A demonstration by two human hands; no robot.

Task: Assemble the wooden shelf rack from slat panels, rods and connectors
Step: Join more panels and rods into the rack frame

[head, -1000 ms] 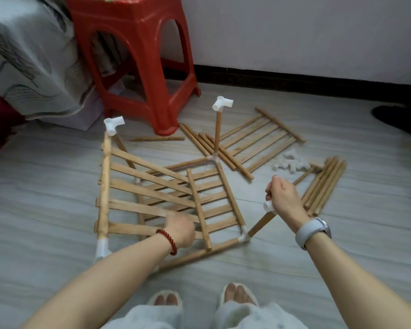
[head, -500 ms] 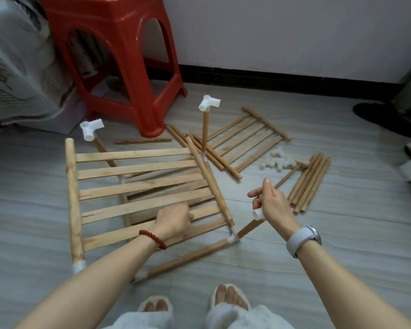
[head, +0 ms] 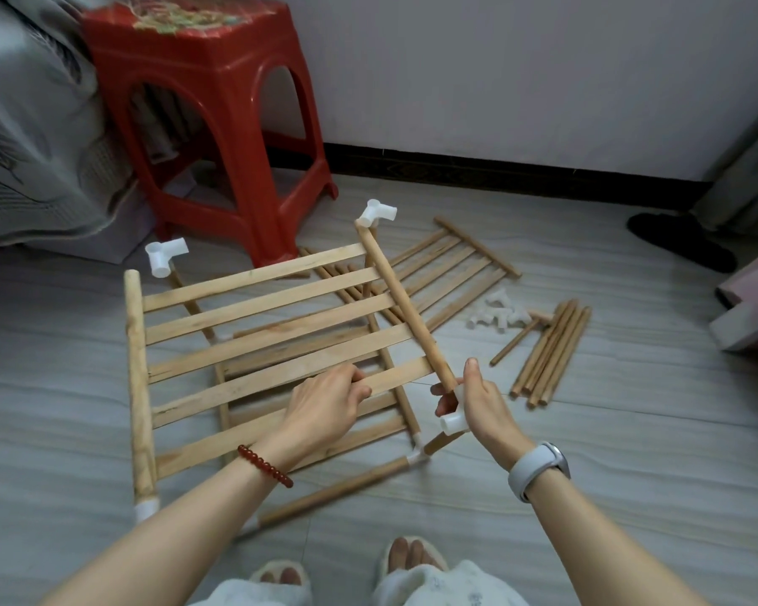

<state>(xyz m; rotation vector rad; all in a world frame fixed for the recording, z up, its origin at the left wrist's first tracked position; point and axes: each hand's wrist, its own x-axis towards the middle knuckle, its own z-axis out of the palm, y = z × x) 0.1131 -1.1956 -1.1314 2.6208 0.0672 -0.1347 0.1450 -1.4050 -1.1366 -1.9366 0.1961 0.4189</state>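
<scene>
Above the floor our left hand grips a slat of the raised slat panel to steady it while our right hand pinches the corner connector, lining up its rod end.

This is looking like a room in a home, likely a bedroom. A patterned bed cover is hanging down at the left beside a red plastic stool, a dark slipper is lying by the white wall, and fluffy house slippers are showing on the person's feet.
</scene>
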